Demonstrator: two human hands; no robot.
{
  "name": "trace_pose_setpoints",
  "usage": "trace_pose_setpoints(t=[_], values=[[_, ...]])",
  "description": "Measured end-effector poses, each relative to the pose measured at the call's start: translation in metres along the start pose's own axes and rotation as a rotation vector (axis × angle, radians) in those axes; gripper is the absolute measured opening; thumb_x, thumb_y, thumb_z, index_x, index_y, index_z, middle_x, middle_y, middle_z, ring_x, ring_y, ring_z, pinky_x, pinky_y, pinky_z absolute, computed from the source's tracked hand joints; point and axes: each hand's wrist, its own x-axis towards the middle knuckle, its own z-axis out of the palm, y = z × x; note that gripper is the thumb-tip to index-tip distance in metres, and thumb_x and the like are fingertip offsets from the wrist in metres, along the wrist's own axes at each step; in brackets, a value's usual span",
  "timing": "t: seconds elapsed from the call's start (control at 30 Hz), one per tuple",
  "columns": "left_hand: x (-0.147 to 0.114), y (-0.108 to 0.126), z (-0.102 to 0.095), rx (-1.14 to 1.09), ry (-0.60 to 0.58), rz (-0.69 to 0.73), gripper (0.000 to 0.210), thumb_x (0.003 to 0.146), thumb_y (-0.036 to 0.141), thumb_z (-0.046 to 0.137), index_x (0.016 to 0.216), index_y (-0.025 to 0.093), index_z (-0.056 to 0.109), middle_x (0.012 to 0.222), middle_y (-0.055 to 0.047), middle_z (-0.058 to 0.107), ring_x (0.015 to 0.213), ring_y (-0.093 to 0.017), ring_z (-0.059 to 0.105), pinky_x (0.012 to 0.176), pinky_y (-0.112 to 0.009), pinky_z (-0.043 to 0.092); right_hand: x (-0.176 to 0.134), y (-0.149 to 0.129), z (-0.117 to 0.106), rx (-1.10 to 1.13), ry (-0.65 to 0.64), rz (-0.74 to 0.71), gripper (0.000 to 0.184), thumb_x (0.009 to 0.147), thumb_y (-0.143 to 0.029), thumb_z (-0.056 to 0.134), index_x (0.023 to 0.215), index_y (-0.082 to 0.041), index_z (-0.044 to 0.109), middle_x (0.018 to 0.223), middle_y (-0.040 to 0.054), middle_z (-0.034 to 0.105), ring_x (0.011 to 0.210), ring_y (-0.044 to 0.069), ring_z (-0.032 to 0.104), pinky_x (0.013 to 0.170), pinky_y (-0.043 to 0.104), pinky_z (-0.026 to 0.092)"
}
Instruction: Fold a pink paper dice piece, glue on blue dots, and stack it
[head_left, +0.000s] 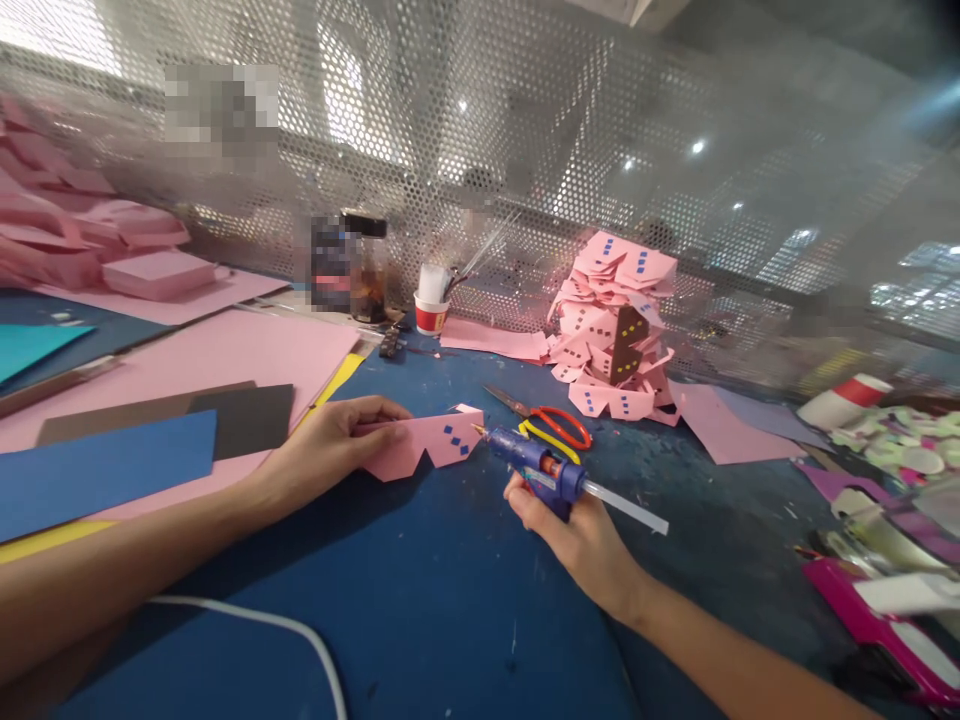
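My left hand (360,440) pinches a pink foam-like sheet cutout (409,447) with notches in its lower edge and small blue squares near its right end. In my right hand (577,540) is a blue glue gun (529,455), with a clear glue stick poking out of its back. The gun's nozzle meets, or nearly meets, the cutout's right edge; I cannot tell whether glue is coming out. Just behind the gun lies a pair of scissors (555,420) with red and yellow handles.
Beyond the scissors rises a pile of pink cutouts (607,330) with coloured squares. Large pink, grey and blue sheets (112,460) cover the left side. A red-and-white cup (431,314) stands at the back, before a perforated metal screen (480,130). A white cord (285,618) crosses the front.
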Motion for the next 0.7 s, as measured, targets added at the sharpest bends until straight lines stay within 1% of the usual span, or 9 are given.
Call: trace_pose_setpoints(t=[0.07,0.17,0.3,0.37,0.47,0.53,0.6,0.7], values=[[-0.001,0.003,0.0,-0.022,-0.012,0.004,0.035,0.086,0.048,0.064,0.106,0.022,0.071,0.093,-0.003,0.076,0.083,-0.023,0.069,0.067,-0.027,0.051,0.0,0.0,0.001,0.041,-0.003,0.02,0.033,0.097,-0.049,0.054,0.09,-0.019,0.063,0.078,0.0015,0.063,0.071,0.015,0.057,0.069,0.028,0.047],[-0.003,0.008,0.0,-0.038,-0.026,0.008,0.034,0.086,0.044,0.062,0.111,0.022,0.07,0.095,-0.004,0.076,0.085,-0.023,0.069,0.069,-0.028,0.052,0.001,0.001,0.002,0.087,0.005,0.036,0.033,0.097,-0.05,0.054,0.095,-0.019,0.064,0.079,0.0019,0.068,0.066,0.013,0.058,0.067,0.027,0.049],[-0.005,0.012,0.001,-0.075,-0.022,0.025,0.038,0.086,0.045,0.063,0.116,0.022,0.066,0.09,-0.003,0.074,0.083,-0.022,0.068,0.069,-0.029,0.052,0.001,0.003,0.003,0.1,0.022,0.016,0.033,0.097,-0.05,0.054,0.095,-0.019,0.064,0.074,0.0005,0.067,0.06,0.011,0.056,0.064,0.026,0.048],[-0.004,0.011,0.002,-0.106,-0.02,0.034,0.038,0.086,0.048,0.064,0.113,0.021,0.065,0.089,-0.003,0.073,0.082,-0.022,0.068,0.069,-0.029,0.052,0.001,0.004,0.003,0.103,0.021,0.006,0.033,0.098,-0.05,0.054,0.094,-0.019,0.064,0.074,0.0004,0.066,0.059,0.011,0.055,0.064,0.025,0.049],[-0.002,0.007,0.003,-0.129,-0.027,0.045,0.036,0.084,0.051,0.066,0.105,0.021,0.066,0.096,-0.005,0.074,0.085,-0.022,0.068,0.073,-0.03,0.053,0.001,0.004,0.003,0.103,0.02,-0.002,0.033,0.098,-0.049,0.054,0.094,-0.019,0.064,0.074,0.0004,0.066,0.059,0.011,0.055,0.063,0.025,0.049],[0.0,0.003,0.003,-0.122,-0.029,0.049,0.035,0.084,0.051,0.066,0.103,0.021,0.067,0.096,-0.005,0.073,0.085,-0.021,0.067,0.073,-0.029,0.052,0.001,0.004,0.003,0.104,0.018,-0.005,0.033,0.098,-0.049,0.054,0.093,-0.019,0.064,0.073,0.0002,0.066,0.059,0.011,0.055,0.063,0.025,0.049],[0.001,0.001,0.003,-0.102,-0.027,0.057,0.034,0.085,0.051,0.067,0.102,0.021,0.068,0.092,-0.003,0.072,0.082,-0.02,0.065,0.07,-0.027,0.05,0.001,0.004,0.003,0.102,0.01,0.0,0.033,0.098,-0.049,0.054,0.092,-0.019,0.063,0.073,0.0002,0.065,0.059,0.011,0.055,0.063,0.025,0.049],[0.002,0.001,0.002,-0.071,-0.014,0.056,0.033,0.084,0.051,0.067,0.098,0.021,0.068,0.083,-0.001,0.068,0.072,-0.016,0.06,0.061,-0.024,0.046,0.002,0.004,0.002,0.097,-0.001,0.021,0.033,0.097,-0.05,0.054,0.092,-0.019,0.064,0.074,0.0006,0.065,0.059,0.011,0.055,0.062,0.025,0.049]])
